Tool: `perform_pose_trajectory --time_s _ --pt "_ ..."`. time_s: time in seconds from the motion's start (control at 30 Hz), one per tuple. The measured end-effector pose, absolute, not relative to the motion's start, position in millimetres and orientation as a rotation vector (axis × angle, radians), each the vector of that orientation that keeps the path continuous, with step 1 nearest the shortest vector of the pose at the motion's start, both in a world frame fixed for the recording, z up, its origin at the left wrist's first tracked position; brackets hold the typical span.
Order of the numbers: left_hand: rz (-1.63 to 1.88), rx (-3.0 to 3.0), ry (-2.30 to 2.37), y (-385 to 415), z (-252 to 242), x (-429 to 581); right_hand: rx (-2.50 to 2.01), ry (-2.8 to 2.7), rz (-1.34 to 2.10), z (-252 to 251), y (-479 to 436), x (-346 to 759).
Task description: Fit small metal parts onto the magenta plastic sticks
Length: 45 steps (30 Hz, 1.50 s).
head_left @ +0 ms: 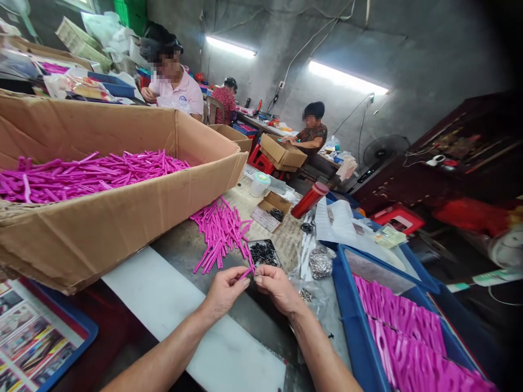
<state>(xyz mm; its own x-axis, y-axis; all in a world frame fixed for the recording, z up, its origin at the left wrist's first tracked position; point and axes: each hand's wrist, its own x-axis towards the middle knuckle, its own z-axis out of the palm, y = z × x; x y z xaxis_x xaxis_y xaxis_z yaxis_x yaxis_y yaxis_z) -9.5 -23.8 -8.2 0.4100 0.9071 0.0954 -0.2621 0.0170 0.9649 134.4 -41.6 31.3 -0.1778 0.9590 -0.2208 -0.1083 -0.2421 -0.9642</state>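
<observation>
My left hand [224, 289] pinches a short pink plastic stick [246, 272] by one end. Facing it, my right hand [277, 287] has its fingers closed at the stick's other end on something too small to make out. Both hands hover over the grey table, just below a small tray of dark metal parts [263, 253]. A loose pile of pink sticks [220, 231] lies beyond the hands. To the left, a big tilted cardboard box [106, 218] holds many more pink sticks.
A blue bin [359, 337] at the right holds finished pink pieces. A small carton of black parts [272, 209], a white cup [260, 184], a red flask [309, 199] and plastic bags lie further back. Three people sit at tables behind.
</observation>
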Motion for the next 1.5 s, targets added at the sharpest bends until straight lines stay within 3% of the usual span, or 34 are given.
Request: perform_pose_trajectory --time_s 0.6,1.2,1.5 --pt "0.950 1.011 0.713 -26.3 3.8 -10.1 -1.165 -0.942 1.591 20.9 -50.4 121.2" --pt "0.843 0.727 0.722 -24.1 5.3 -13.4 -1.502 -1.305 0.859 10.6 -65.3 97.3" --pt "0.813 0.768 0.709 -24.0 6.4 -14.2 -1.412 -1.126 0.978 12.8 -65.8 96.3"
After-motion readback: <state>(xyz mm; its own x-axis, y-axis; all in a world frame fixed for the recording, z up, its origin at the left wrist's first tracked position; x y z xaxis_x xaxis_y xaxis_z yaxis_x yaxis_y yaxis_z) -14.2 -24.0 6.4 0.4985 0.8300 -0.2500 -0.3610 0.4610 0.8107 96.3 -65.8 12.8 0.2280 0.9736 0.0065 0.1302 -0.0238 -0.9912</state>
